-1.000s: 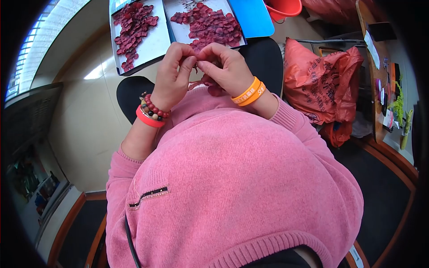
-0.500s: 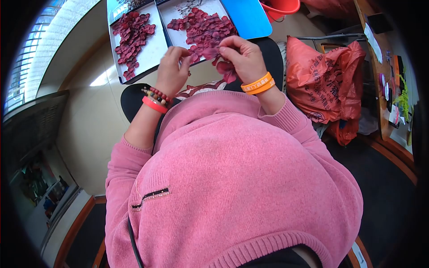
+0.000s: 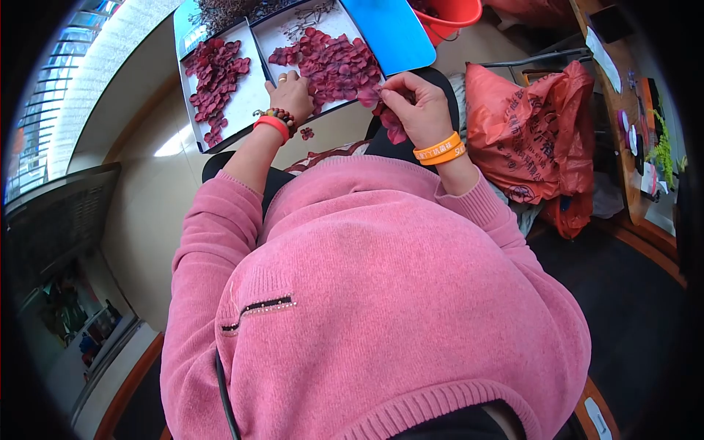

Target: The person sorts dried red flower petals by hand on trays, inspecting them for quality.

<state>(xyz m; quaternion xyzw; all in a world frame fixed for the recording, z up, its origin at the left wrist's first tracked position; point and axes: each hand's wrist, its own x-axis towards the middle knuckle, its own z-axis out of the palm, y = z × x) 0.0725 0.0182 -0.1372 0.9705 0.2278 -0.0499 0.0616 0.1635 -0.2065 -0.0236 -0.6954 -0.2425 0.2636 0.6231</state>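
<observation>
While the pink sweater [image 3: 381, 293] fills most of the view, the work sits beyond it at the near edge of two white trays [image 3: 253, 88] that lie side by side, each strewn with dark red petals [image 3: 334, 62]. To the right of the trays is a blue lid [image 3: 392, 29], with a red bucket [image 3: 451, 11] past it. An orange plastic bag [image 3: 524, 128] slumps on the floor well to the right, next to a wooden worktop [image 3: 623, 81] littered with small items too small to tell.

The hands are apart. The left hand [image 3: 292, 95] rests palm down on the near edge of the right tray, at the divide between the two, fingers lying on or just beside the petal pile; whether it grips anything I cannot tell. The right hand [image 3: 418, 110] hovers off the tray's near right corner, thumb and fingertips pinched on a small cluster of petals [image 3: 389, 121], some hanging below the palm.

One loose petal [image 3: 306, 133] lies on the floor just below the left wrist.

By their look the petals are very light, thin and soft, likely fabric, and would flutter or slip from a loose grip. A gentle pinch at the edge of one, lifted clear of its neighbours, seems the surest hold.
</observation>
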